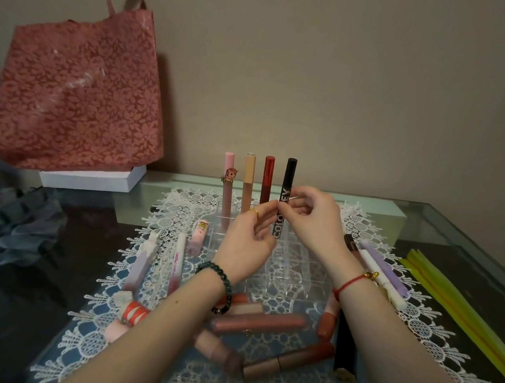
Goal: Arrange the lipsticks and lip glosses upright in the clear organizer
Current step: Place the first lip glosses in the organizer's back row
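Observation:
A clear gridded organizer (295, 270) sits mid-table on a white lace mat (419, 326). Its back row holds a pink tube (227, 188), a beige tube (248, 178) and a red tube (267, 177), all upright. Beside them a black lettered tube (289, 176) stands upright over the organizer. My right hand (314, 218) pinches its middle and my left hand (244, 244) touches it from the left. Loose tubes lie flat around the organizer: a lilac one (140, 263), a pink one (198, 237), several nude glosses (260, 322) in front, and purple (385, 268) and white (380, 277) ones on the right.
A red floral bag (80, 84) leans on the wall at the back left, resting on a white box (94, 176). Grey fabric (8, 225) lies at the left. Yellow strips (468, 313) lie on the glass table at the right.

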Action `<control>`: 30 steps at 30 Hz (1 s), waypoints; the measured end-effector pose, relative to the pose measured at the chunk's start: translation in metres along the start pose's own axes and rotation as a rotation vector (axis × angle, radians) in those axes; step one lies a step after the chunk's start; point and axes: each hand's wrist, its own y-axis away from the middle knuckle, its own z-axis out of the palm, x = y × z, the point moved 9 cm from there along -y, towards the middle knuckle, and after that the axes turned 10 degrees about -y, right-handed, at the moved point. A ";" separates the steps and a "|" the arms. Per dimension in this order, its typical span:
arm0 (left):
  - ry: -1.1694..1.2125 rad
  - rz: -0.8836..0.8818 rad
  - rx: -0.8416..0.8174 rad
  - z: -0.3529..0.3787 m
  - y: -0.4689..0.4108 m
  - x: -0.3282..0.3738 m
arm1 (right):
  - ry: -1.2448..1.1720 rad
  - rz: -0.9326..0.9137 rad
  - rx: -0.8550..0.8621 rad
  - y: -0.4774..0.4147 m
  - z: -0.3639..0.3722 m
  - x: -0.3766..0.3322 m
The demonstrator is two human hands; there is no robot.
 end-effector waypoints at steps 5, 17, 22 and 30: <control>-0.001 0.001 0.008 -0.001 0.001 0.001 | -0.011 0.012 -0.005 0.001 0.000 -0.001; -0.018 -0.020 0.023 -0.005 0.003 0.001 | 0.003 0.010 -0.019 0.000 0.003 -0.002; -0.032 -0.021 0.028 -0.006 0.004 0.001 | -0.019 0.023 -0.028 -0.002 0.003 0.002; -0.046 -0.015 0.038 -0.009 0.008 0.004 | -0.042 -0.005 0.000 0.001 -0.010 -0.013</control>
